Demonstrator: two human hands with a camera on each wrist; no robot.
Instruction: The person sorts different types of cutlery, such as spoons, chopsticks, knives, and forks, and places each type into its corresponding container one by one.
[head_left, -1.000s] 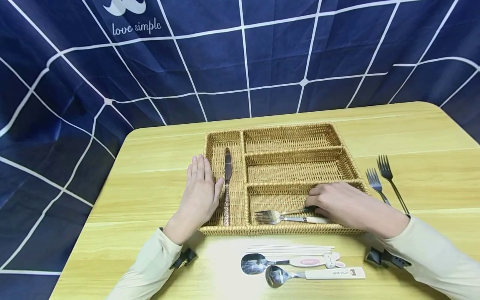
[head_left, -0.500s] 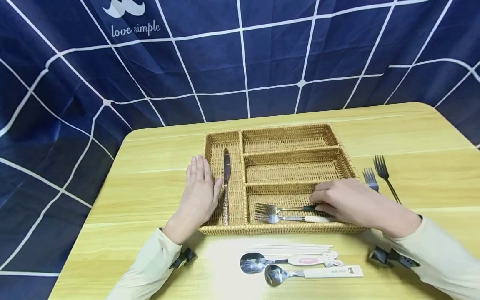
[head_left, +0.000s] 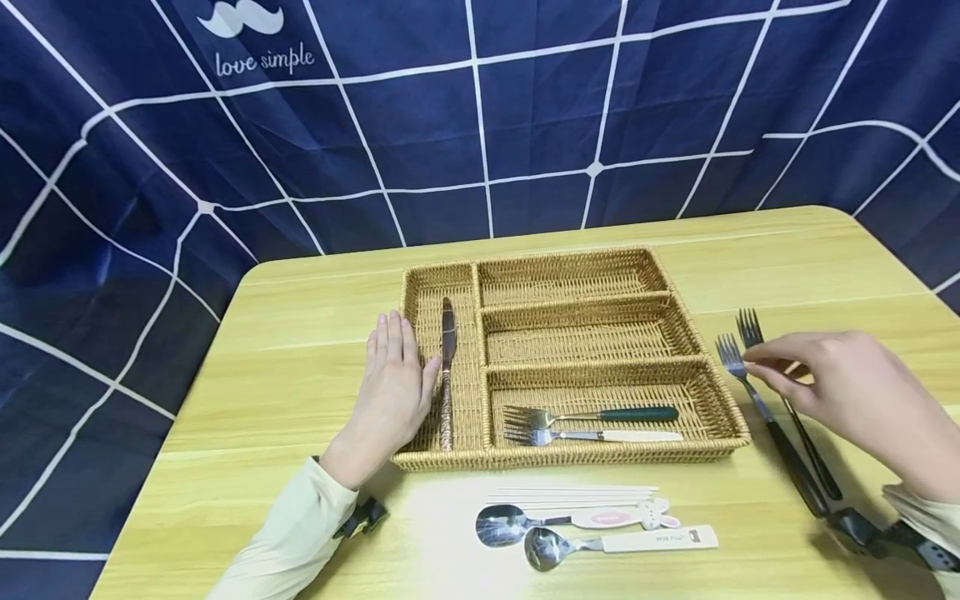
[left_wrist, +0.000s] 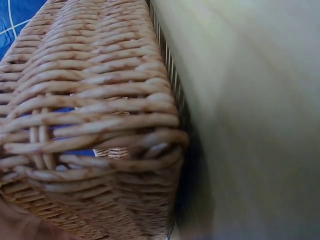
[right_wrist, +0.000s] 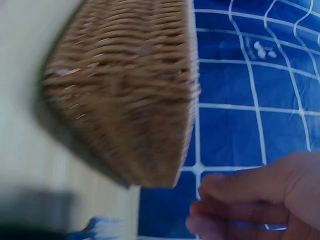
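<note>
My left hand lies with straight fingers along the left wall of the wicker tray. A knife rests in the tray's left compartment. The front compartment holds a green-handled fork and a white-handled fork, side by side. Right of the tray, my right hand hovers with bent fingers, thumb and index apart, fingertips beside the heads of a silver fork with a dark handle and a black fork. Nothing shows between the fingers of the right hand in the right wrist view.
In front of the tray lie several thin white sticks, a spoon with a rabbit handle and a white-handled spoon. A dark blue cloth with white lines hangs behind the wooden table.
My right hand has let go of the green-handled fork in the front compartment and moved right, out of the tray, to the two forks on the table. The left hand stays put.
</note>
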